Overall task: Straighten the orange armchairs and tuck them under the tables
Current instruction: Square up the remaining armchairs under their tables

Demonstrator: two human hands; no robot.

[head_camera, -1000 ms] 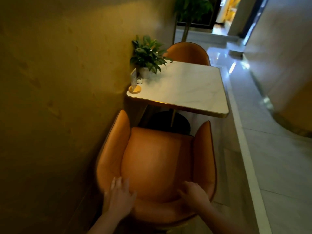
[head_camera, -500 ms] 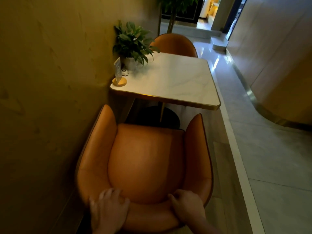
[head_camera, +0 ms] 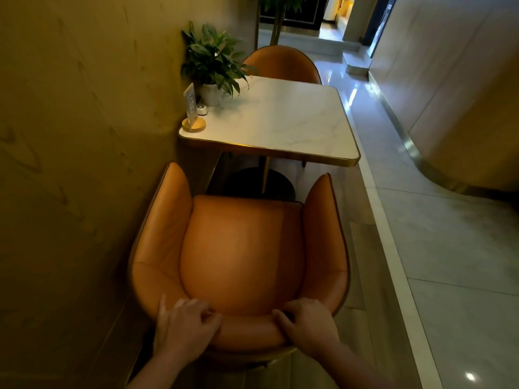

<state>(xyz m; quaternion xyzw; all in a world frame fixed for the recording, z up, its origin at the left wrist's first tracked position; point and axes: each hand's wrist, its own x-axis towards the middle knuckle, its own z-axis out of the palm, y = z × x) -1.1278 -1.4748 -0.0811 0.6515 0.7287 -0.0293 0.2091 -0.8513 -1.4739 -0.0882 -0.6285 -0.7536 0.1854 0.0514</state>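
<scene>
Now that both hands have gone from reaching to gripping, you're curling your left hand (head_camera: 182, 329) and right hand (head_camera: 309, 327) over the backrest top of the near orange armchair (head_camera: 238, 248), which is sitting roughly squared but just short of the table (head_camera: 280, 119), so the push-in is likely starting.

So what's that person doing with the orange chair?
A person holds the near orange armchair by the top of its backrest, gripping with the left hand and the right hand. It faces the white table by the wall but is not tucked under yet: its seat stops short of the table's edge. The far orange armchair sits across the table.
</scene>
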